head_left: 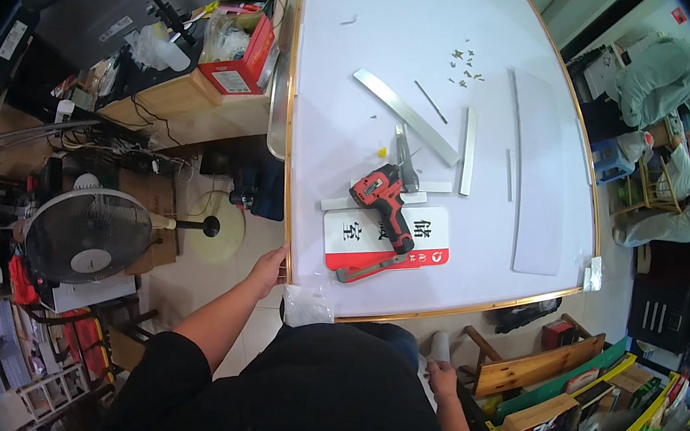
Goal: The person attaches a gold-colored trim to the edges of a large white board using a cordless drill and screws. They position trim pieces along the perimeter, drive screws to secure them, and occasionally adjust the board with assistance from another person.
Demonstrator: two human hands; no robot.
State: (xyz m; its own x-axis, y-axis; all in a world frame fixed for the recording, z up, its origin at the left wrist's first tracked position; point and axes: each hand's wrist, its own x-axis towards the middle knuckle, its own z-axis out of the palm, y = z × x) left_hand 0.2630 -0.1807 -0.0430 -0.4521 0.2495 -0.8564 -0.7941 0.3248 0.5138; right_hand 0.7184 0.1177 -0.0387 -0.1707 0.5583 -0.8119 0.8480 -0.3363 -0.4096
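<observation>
Super cluttered room, with stuff piled up on both sides of the table [424, 8], which has a white top and gold-coloured edging. I'm guessing it's heavy, stiff and slick on top, so I'd grab it by the edging near the corners. A flat white panel [539, 197] lies along the table's right side, probably light and a bit bendy. A metal bar [410, 118] sits around the table's middle, and nearer its front edge there's a sign [438, 238] with a red drill [379, 187] partly over it. Left hand [270, 268] is at the table's left edge by the near corner, fingers partly hidden, so can't tell how tight the grip is. Right hand [440, 376] hangs off the near edge, looks loosely curled; can't tell if it's holding anything. Little gold bits [468, 61] are scattered toward the table's far end.
</observation>
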